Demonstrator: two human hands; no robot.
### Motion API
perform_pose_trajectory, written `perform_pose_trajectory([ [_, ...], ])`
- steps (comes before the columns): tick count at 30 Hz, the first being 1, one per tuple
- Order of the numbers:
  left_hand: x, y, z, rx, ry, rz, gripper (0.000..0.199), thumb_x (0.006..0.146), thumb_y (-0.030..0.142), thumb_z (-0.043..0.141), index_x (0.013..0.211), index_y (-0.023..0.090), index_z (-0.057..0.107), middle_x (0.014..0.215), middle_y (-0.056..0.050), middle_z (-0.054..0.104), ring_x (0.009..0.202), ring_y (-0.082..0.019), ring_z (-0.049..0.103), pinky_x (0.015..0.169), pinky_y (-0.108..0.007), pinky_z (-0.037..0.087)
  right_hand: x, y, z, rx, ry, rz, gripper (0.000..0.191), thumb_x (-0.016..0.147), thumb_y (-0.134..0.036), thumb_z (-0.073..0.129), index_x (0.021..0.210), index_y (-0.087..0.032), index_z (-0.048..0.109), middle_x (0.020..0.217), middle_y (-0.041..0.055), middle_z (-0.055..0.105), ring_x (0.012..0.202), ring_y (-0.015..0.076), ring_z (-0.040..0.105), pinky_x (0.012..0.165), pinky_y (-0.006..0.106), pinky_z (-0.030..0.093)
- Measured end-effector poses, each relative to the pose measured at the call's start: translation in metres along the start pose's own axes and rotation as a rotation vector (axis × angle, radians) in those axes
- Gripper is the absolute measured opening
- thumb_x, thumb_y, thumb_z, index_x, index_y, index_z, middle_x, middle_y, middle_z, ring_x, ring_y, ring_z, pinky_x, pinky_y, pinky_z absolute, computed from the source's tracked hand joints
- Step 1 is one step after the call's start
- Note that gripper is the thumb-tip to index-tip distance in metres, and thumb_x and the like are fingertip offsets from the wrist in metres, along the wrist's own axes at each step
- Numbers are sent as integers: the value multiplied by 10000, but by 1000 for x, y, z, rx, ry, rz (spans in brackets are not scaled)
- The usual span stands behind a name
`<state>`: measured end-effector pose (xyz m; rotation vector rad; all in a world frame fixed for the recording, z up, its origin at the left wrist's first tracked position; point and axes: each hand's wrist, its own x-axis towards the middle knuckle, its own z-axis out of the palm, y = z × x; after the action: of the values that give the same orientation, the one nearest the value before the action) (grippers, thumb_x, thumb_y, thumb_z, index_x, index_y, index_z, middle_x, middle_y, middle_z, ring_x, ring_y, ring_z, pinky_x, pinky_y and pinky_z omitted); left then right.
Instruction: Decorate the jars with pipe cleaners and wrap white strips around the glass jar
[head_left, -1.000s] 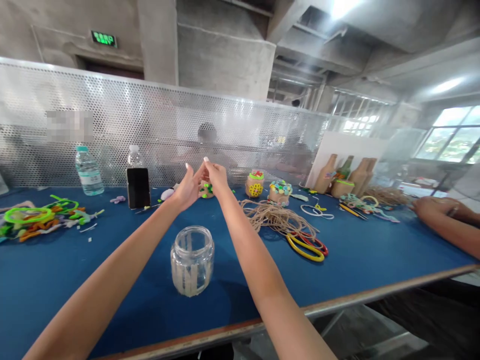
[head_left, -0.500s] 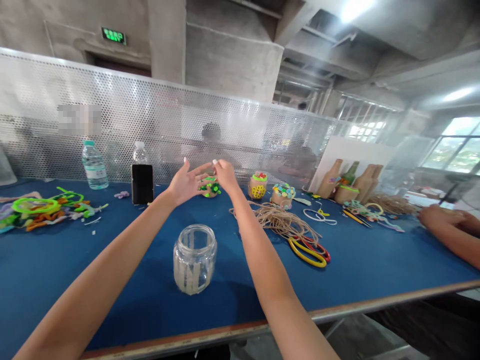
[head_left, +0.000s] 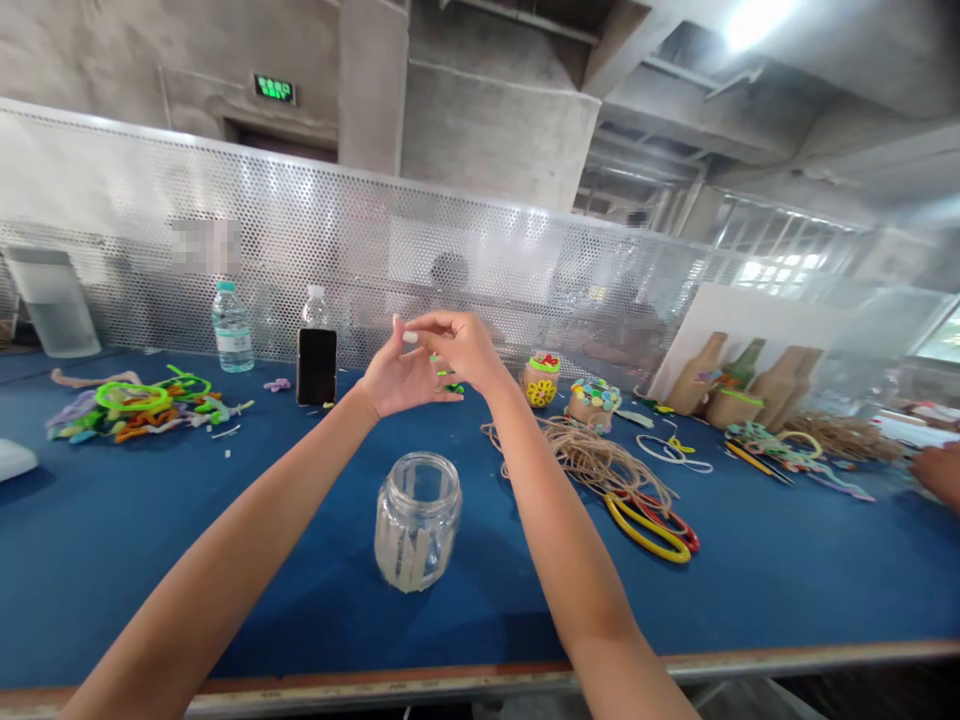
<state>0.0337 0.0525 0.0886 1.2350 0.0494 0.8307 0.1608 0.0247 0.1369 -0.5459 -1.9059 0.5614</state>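
Both my hands are raised over the table, beyond a clear glass jar (head_left: 417, 540) that stands upright with pale strips on its side. My left hand (head_left: 401, 380) has its palm turned inward, thumb up and fingers stretched out. Across it reaches my right hand (head_left: 465, 345), its fingers pinched close by the left thumb tip. Whatever the pinch may hold is too small to make out. Behind the hands, a green-decorated thing (head_left: 448, 378) is mostly hidden. Neither hand touches the glass jar.
Right of my arms lie loose twine (head_left: 600, 460) and scissors (head_left: 649, 530) with red and yellow handles. Decorated jars (head_left: 541, 380) and wrapped bottles (head_left: 697, 375) stand farther back. Pipe cleaners (head_left: 142, 405), a water bottle (head_left: 233, 330) and a phone (head_left: 316, 366) are leftward. Another person's hand (head_left: 937, 472) shows at right.
My right hand has moved left across the left hand, its fingers now close to the left thumb. The view has turned slightly left, shifting the table things rightward.
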Motion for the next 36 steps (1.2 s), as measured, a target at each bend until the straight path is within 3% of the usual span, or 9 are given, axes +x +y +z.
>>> perform_pose_trajectory([
  [6,-2,2,8,7,-26,3,763,725,849,421,1097,205,592,1079,-143,671,1162,-360,564,901,-494,464,-2,-18,6,-132,16,-103,135,832,-176,641,709,-179,695,747,-12,653,736,113,574,713,252,426],
  [11,-3,1,4,38,-71,-9,826,664,887,441,1095,202,606,1102,-148,670,1204,-375,533,931,-513,444,-2,-24,1,-241,-63,-120,177,843,-146,604,694,-181,692,742,-14,613,697,102,531,686,244,395],
  [16,-3,1,0,76,-41,-16,857,676,907,367,1102,210,628,1119,-150,668,1236,-382,506,929,-514,447,-5,-28,0,-363,-107,-141,217,864,-134,525,708,-176,671,754,-8,591,644,96,480,647,249,365],
  [21,-2,-1,-5,103,-41,-1,727,764,826,401,1105,228,633,1138,-123,668,1164,-343,570,896,-459,472,-4,-25,2,-608,-43,-202,314,820,-141,557,519,-170,469,641,-5,454,597,103,384,597,277,292],
  [24,-1,-2,-6,99,-8,37,620,825,755,418,1098,239,626,1120,-103,678,1127,-317,594,875,-437,485,-2,-21,1,-686,-7,-231,334,785,-127,566,500,-177,400,616,-8,424,597,108,363,589,285,268],
  [27,1,-2,-3,103,1,72,599,838,737,418,1092,236,626,1088,-103,687,1117,-312,600,871,-436,488,-1,-17,-1,-647,18,-244,309,785,-121,550,506,-177,429,615,-8,437,599,107,380,593,280,287],
  [30,1,-1,-1,106,-3,65,707,803,801,365,1096,214,627,1084,-128,683,1135,-328,588,904,-466,471,-2,-14,-6,-497,32,-223,232,788,-133,554,560,-172,551,640,-10,491,600,100,423,597,266,326],
  [33,1,3,0,73,28,78,796,753,860,323,1091,204,620,1130,-147,664,1174,-354,557,947,-510,440,-3,-10,-13,-280,23,-132,183,808,-187,556,664,-176,669,701,-1,589,635,103,495,602,246,374],
  [36,-1,11,0,98,91,138,759,773,823,385,1126,189,607,1148,-157,655,1188,-368,543,976,-529,420,-4,-5,-21,-64,-40,-26,197,835,-273,556,791,-195,731,722,0,641,645,104,531,592,228,412],
])
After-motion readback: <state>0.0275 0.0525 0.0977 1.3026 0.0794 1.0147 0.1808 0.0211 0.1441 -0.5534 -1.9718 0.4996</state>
